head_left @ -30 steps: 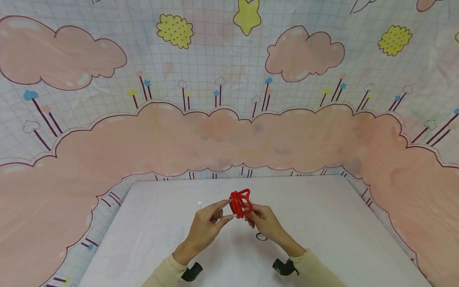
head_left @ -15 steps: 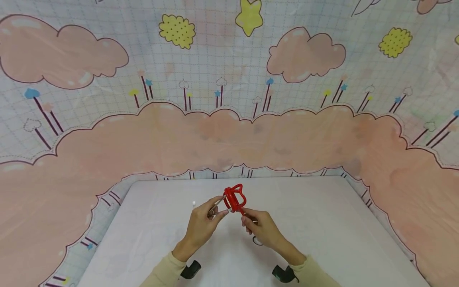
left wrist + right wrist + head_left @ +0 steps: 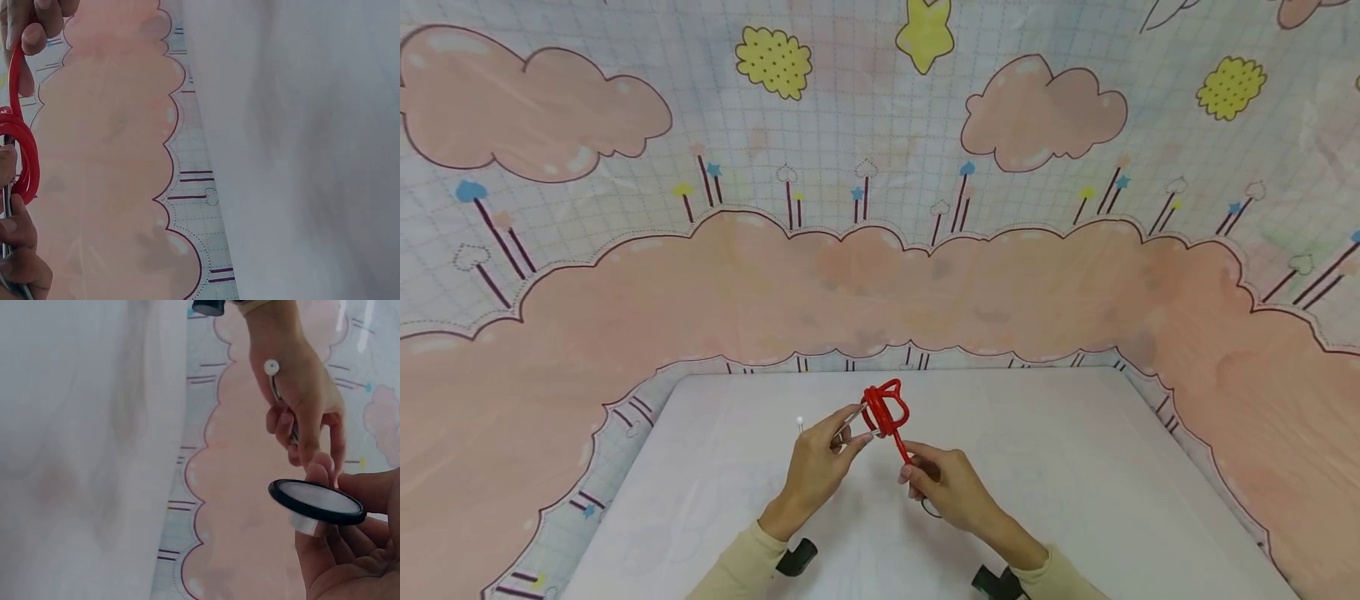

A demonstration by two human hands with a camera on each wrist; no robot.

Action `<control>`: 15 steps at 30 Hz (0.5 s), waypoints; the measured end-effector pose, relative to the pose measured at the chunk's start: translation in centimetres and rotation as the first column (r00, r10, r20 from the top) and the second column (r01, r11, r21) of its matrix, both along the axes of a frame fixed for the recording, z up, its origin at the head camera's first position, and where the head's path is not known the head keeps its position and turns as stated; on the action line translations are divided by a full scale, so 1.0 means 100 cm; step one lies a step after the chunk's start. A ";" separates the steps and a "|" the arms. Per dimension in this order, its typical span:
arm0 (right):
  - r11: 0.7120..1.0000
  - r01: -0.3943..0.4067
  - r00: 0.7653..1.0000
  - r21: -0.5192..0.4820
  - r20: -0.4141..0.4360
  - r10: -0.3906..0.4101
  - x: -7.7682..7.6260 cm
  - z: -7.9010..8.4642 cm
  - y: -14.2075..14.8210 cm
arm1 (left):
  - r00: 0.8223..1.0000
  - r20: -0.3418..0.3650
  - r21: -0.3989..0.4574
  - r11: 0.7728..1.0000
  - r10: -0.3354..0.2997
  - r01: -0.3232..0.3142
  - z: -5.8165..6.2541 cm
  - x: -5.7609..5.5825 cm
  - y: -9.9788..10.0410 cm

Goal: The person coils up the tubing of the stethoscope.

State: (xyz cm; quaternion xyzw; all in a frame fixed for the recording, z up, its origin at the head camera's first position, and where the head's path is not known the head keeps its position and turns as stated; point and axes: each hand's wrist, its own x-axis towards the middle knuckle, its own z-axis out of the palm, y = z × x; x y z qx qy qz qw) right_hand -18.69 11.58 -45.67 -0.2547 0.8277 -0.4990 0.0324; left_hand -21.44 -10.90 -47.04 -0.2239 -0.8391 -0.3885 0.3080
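Observation:
A stethoscope is held up over the white table, its red tubing (image 3: 880, 412) wound in loops. My left hand (image 3: 820, 458) grips the metal ear tubes (image 3: 848, 429), fingertips right at the loops. One white ear tip (image 3: 271, 367) sticks out behind that hand. A straight length of red tube (image 3: 15, 81) runs from the loops to my right hand (image 3: 943, 479), which pinches its end. Beneath the right fingers hangs the chest piece (image 3: 319, 499), a pale disc with a black rim, mostly hidden by the hand in the head view.
The white table (image 3: 700, 483) spreads under both hands. Behind and around it hangs a cloth (image 3: 850, 292) printed with clouds and stars. A black device sits at each wrist, the left one (image 3: 797, 557) and the right one (image 3: 997, 582).
The right hand has moved down and away from the loops, drawing out a length of red tube. The left hand and the loops have shifted slightly left and up.

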 end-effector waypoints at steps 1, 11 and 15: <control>1.000 -0.004 1.000 -0.007 -0.001 0.004 0.001 0.000 0.000 | 1.000 0.002 -0.007 1.000 0.007 -0.006 0.000 0.000 0.000; 0.996 0.002 1.000 -0.095 0.023 0.000 0.003 -0.001 0.001 | 0.998 0.003 -0.066 0.996 0.060 -0.059 -0.005 0.000 -0.001; 0.991 -0.014 1.000 -0.132 0.021 0.017 0.004 0.000 0.000 | 0.998 0.002 -0.077 0.995 0.063 -0.063 -0.006 0.000 -0.001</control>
